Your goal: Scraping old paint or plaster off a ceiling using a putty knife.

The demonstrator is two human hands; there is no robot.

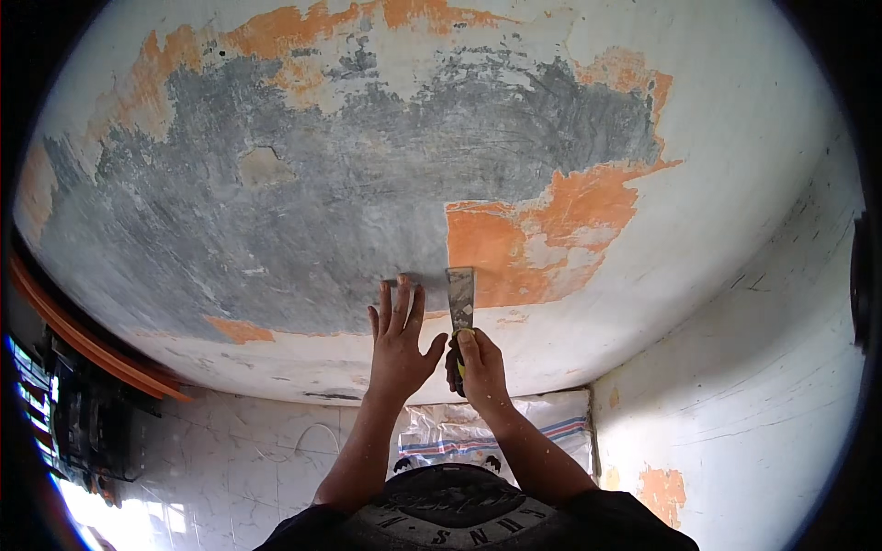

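Note:
My right hand [479,368] is closed around the black and yellow handle of a putty knife [461,299]. Its dusty metal blade points up at the wall, over the left edge of an orange paint patch [499,248]. To its left, my left hand [400,348] is spread, its fingertips at the lower part of a bare grey area [331,227] and nothing held in it. White paint [661,255] surrounds the grey and orange areas, with ragged edges. Whether the blade presses on the wall cannot be told.
A woven plastic sheet [448,430] with blue and red stripes lies at the wall's foot, beside pale floor tiles [227,441]. Another wall [730,399] with a peeled orange spot meets it at right. An orange curved edge [96,344] and dark objects stand at left.

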